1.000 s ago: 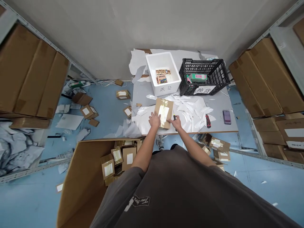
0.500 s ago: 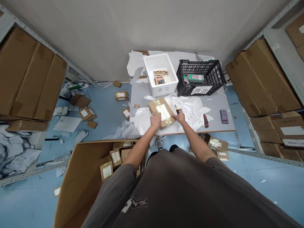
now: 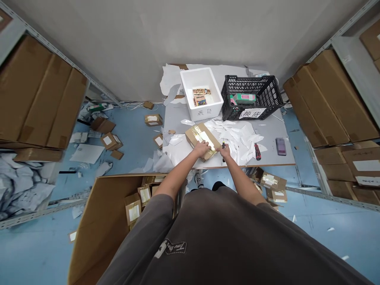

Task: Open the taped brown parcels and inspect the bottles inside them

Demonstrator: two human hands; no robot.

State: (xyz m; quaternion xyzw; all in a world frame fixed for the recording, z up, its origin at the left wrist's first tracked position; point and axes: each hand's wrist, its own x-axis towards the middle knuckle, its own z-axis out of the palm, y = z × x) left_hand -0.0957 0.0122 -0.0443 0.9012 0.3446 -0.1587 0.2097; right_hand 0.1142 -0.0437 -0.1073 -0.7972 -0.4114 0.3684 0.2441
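A taped cardboard box (image 3: 192, 136) with a white label (image 3: 207, 138) lies at a slant near the table's front edge. My left hand (image 3: 202, 149) is on top of it, fingers bent and pressed on the label's near part. At the box's right corner is my right hand (image 3: 225, 151), closed around a black and yellow utility knife (image 3: 223, 145) that points away from me. The fingertips of that hand touch the box's edge by the label. Whether either hand pinches the label is too small to make out.
Scraps of white paper (image 3: 242, 138) cover the table around the box. Behind stand a white foam box (image 3: 204, 114) and a black crate (image 3: 252, 105). A red and black tool (image 3: 257, 151) lies to the right. A large open carton (image 3: 89, 221) holds small boxes at my left.
My left hand has slid right and toward me across the label, closer to my right hand. The utility knife has turned more upright in my right hand. The box has barely moved.
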